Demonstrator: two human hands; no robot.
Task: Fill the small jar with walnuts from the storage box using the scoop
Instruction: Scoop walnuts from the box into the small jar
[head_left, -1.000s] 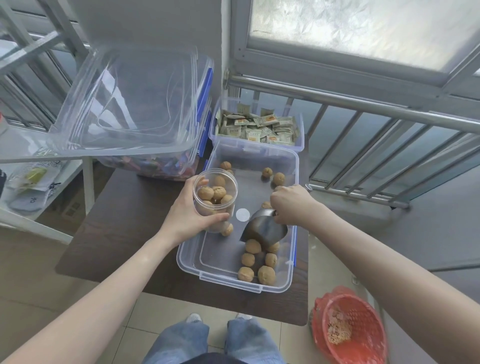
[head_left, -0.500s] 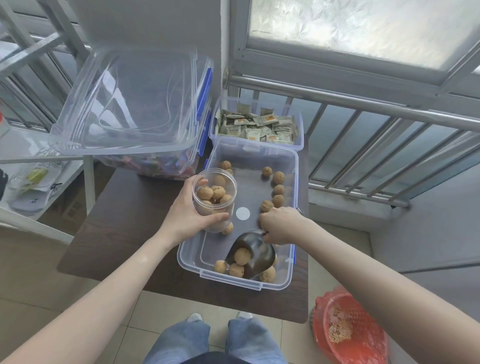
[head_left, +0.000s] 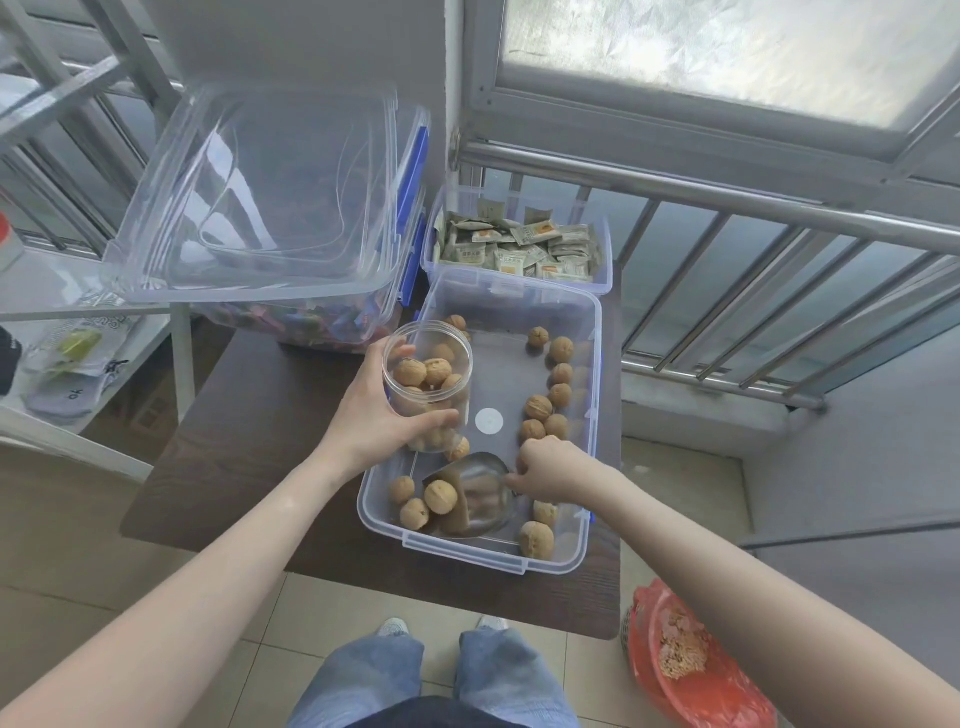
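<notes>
We're mid-scoop: right hand (head_left: 553, 467) grips scoop (head_left: 475, 496) low in storage box (head_left: 592, 332), 1 walnut (head_left: 440, 497) at its mouth. Left hand (head_left: 382, 415) holds small jar (head_left: 428, 374), part-full, just beyond the scoop. Next, we judge — lift, tip in.

a clear tub of snack packets (head_left: 519, 249) sits at the back of the dark tabletop (head_left: 249, 447). left of it, a clear lid (head_left: 270, 192) rests on a tub of sweets (head_left: 291, 322). a red basket (head_left: 691, 660) stands on the floor.

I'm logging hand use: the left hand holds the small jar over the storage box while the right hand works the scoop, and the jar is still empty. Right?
Not quite. In the head view the small jar already holds several walnuts. The rest stands: left hand on the jar, right hand on the scoop in the storage box.
</notes>
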